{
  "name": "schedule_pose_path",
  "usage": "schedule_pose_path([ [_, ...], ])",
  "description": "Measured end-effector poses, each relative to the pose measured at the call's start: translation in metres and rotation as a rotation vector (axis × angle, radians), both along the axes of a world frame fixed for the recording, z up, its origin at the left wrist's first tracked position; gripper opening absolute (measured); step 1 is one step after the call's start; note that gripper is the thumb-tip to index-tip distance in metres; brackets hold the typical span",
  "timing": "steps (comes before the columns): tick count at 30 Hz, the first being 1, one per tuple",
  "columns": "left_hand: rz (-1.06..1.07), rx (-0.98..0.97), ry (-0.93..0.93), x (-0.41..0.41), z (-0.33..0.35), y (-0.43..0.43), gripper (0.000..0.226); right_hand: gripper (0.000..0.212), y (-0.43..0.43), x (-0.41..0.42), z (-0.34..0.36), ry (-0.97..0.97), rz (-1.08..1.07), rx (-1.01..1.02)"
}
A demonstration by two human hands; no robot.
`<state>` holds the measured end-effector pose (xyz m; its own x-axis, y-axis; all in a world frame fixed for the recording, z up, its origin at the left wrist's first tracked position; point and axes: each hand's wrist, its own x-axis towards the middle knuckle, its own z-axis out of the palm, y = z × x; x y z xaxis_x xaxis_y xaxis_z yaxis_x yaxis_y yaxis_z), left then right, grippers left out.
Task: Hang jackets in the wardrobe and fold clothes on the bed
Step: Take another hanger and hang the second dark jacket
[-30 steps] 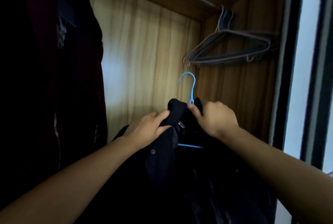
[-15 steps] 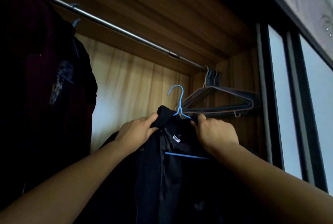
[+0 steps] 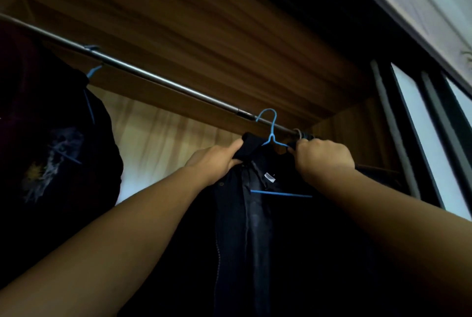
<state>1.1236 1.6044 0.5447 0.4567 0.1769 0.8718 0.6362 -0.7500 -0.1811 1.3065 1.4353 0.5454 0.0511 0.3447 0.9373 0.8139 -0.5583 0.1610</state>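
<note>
The left hand (image 3: 217, 161) and right hand (image 3: 321, 155) hold a dark jacket (image 3: 245, 227) on a blue hanger (image 3: 272, 132) high inside the wardrobe (image 3: 204, 23), with the fingers of each curled tight on the cloth at its own shoulder of the collar. The hanger's hook is right at the metal rod (image 3: 158, 80), but I cannot tell if it is over it. 1 other dark garment (image 3: 51, 150) hangs from the rod far to the left.
</note>
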Motion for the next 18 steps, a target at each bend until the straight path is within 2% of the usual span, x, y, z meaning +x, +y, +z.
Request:
schedule_pose_path([
  [9,0.009,0.004,-0.007,0.036,0.058,0.017,0.036,0.033,0.005,0.014,0.058,0.008,-0.074,-0.006],
  [13,0.010,-0.071,-0.015,0.048,0.067,0.031,0.035,0.027,0.017,0.019,0.069,0.000,-0.115,-0.027],
  [18,-0.007,-0.199,-0.018,0.049,0.056,0.051,0.042,0.031,0.047,0.022,0.066,0.001,-0.109,-0.087],
])
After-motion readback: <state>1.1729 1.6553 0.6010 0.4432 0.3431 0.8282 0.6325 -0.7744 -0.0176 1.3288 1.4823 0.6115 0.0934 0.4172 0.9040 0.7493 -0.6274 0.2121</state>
